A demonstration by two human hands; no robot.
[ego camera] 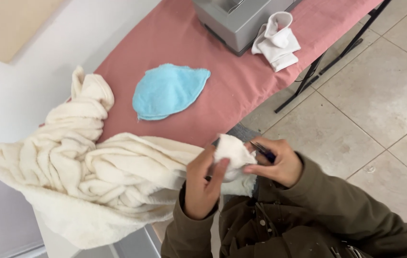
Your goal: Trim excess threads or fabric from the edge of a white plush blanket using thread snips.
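Cream fleece fabric [93, 181] lies bunched on the near end of a pink ironing board [241, 86]; both hands pinch its corner, the left hand [202, 184] gripping cloth, the right hand [277, 165] also clasping small scissors [263, 151]. A blue fabric piece [167, 91] lies beyond.

Bright, even, diffuse light, no single source in view. Shadows soft: faint ones under the blue cloth [167, 91] and in the folds of the cream towel [93, 181]. No glare; floor tiles [380, 95] matte, white wall [17, 91] near overexposed (little detail there). Mild softness overall, both hands slightly blurred. Wide-angle bend at edges, board [222, 86] lines tilt.
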